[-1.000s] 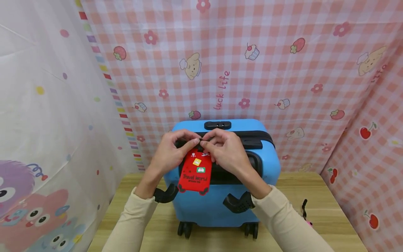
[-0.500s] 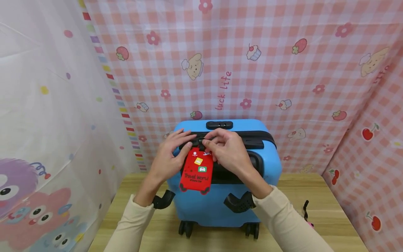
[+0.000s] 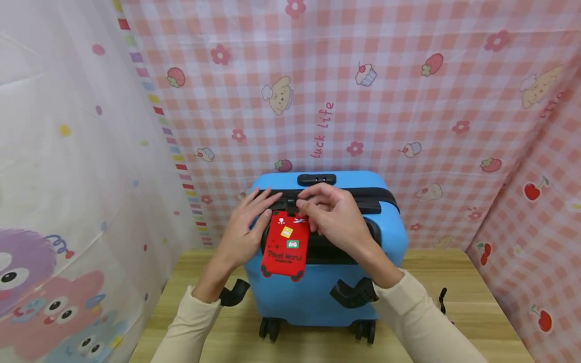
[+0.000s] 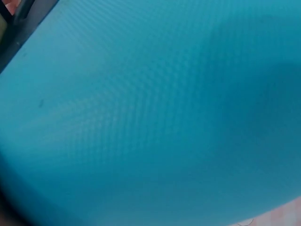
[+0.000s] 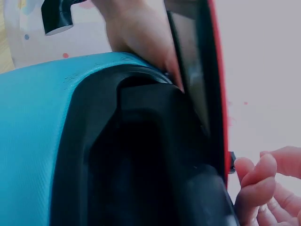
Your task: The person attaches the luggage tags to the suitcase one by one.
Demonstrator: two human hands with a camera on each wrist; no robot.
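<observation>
1. A blue suitcase (image 3: 317,282) stands upright on its wheels on the wooden counter (image 3: 472,312), at lower centre of the head view, against a pink checked cloth backdrop (image 3: 386,101).
2. A red luggage tag (image 3: 286,245) hangs by a black strap from the suitcase's dark top handle (image 3: 363,201), lying flat against the recess just left of centre.
3. The left hand (image 3: 242,229) lies to the left of the tag with its fingers straight and spread across the top edge of the suitcase; this grip is open and only rests there.
4. The right hand (image 3: 333,217) sits just right of the tag's top, fingers curled, its fingertips (image 3: 303,206) pinching at the strap where it meets the handle.
5. In the right wrist view the tag (image 5: 207,94) shows edge-on beside the black recess, fingertips (image 5: 254,176) at lower right.
6. The left wrist view shows only the blue shell (image 4: 150,113).
7. Both arms wear cream sleeves (image 3: 408,312).
</observation>
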